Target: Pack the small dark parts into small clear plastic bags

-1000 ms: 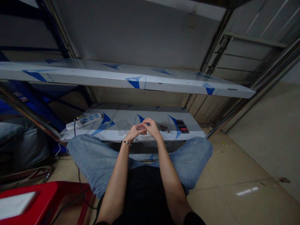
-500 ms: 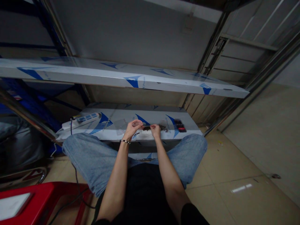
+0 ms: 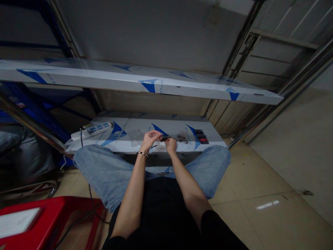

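Evidently small dark part (image 3: 164,139); details too small.

The small dark part (image 3: 164,139) between both hands is too small to identify

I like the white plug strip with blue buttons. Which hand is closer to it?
Left. The left hand is right of the power strip, apart from it; the right hand is farther right, beyond the left.

Operator wears light-blue denim trousers (image 3: 104,173) and a black top (image 3: 161,215). Forearms are bare. A beaded black-and-white bracelet (image 3: 142,153) encircles the left wrist, at frame centre.
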Tool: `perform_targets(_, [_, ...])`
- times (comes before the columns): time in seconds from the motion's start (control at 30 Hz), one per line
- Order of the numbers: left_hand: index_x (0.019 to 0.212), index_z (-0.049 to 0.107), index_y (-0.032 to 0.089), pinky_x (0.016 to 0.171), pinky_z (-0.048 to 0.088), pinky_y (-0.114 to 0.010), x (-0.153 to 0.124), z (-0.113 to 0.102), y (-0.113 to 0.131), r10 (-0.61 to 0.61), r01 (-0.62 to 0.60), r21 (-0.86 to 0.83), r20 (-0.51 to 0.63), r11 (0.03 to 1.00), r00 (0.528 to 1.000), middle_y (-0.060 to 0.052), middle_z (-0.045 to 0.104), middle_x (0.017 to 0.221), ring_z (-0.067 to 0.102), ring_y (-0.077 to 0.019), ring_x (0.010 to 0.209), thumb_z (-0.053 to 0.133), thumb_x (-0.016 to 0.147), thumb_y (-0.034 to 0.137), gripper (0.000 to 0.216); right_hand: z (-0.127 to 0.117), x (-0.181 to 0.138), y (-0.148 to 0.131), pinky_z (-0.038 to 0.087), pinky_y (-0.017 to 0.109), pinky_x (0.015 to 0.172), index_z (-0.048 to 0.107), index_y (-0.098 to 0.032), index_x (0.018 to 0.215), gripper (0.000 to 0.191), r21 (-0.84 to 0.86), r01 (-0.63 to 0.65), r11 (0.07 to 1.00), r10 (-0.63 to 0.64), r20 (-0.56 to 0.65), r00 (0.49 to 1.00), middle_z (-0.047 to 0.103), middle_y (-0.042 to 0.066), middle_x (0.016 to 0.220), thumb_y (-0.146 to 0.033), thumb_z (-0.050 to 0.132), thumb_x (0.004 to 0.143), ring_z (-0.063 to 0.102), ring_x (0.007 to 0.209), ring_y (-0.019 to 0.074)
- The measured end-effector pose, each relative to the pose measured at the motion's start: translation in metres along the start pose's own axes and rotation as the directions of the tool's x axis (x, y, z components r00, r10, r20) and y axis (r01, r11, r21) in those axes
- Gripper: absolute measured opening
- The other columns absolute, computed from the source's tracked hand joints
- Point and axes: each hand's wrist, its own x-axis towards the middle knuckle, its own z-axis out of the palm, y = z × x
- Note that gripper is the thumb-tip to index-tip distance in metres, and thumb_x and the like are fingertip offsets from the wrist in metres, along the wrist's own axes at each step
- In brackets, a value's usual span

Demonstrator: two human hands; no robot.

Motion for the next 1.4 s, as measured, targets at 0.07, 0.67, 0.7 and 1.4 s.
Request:
perform_targets(0.07, [0.083, 0.069, 0.015, 0.071, 0.056, -0.033, 0.0, 0.001, 0.0, -0.003, 0.003, 0.004, 0.009, 1.0, 1.0, -0.004, 0.071, 0.07, 0.068, -0.0191, 0.068, 0.087, 0.066, 0.044, 0.038, 0.003, -0.002, -0.001, 0.048, 0.024, 0.079, 0.079, -0.022, 0.092, 0.013, -0.004, 0.002, 1.0, -0.002, -0.012, 1.0, 0.076, 0.011, 0.097, -0.032, 0.073, 0.085, 0.069, 0.089, 0.019])
perform_targets(0.67, [0.084, 0.067, 0.015, 0.066, 0.054, -0.03, 0.001, -0.003, -0.005, -0.01, 0.01, 0.027, 0.0, 1.0, 1.0, -0.004, 0.071, 0.069, 0.067, -0.0182, 0.066, 0.084, 0.068, 0.046, 0.039, -0.012, -0.011, -0.015, 0.047, 0.027, 0.09, 0.075, -0.016, 0.104, 0.018, -0.05, 0.055, 0.997, -0.055, 0.004, 0.998, 0.074, 0.015, 0.107, -0.023, 0.067, 0.089, 0.067, 0.102, 0.0218])
perform_targets(0.7, [0.085, 0.066, 0.015, 0.066, 0.054, -0.03, 0.002, -0.003, -0.006, -0.008, 0.008, 0.024, -0.009, 1.0, 1.0, -0.004, 0.071, 0.068, 0.066, -0.0179, 0.065, 0.084, 0.068, 0.046, 0.039, -0.014, -0.01, -0.016, 0.047, 0.027, 0.089, 0.076, -0.016, 0.103, 0.017, -0.042, 0.051, 0.998, -0.051, 0.005, 0.999, 0.075, 0.015, 0.106, -0.022, 0.067, 0.089, 0.068, 0.101, 0.0215])
perform_targets(1.4, [0.091, 0.071, 0.01, 0.074, 0.057, -0.034, -0.003, 0.008, 0.009, -0.062, 0.061, 0.013, 0.124, 0.998, 0.99, -0.006, 0.074, 0.074, 0.069, -0.0192, 0.067, 0.089, 0.063, 0.033, 0.04, -0.157, -0.055, -0.099, 0.05, 0.026, 0.065, 0.079, -0.016, 0.086, 0.011, 0.617, 0.488, 0.617, -0.618, -0.003, 0.786, 0.076, 0.006, 0.078, -0.024, 0.072, 0.082, 0.066, 0.069, 0.0168])
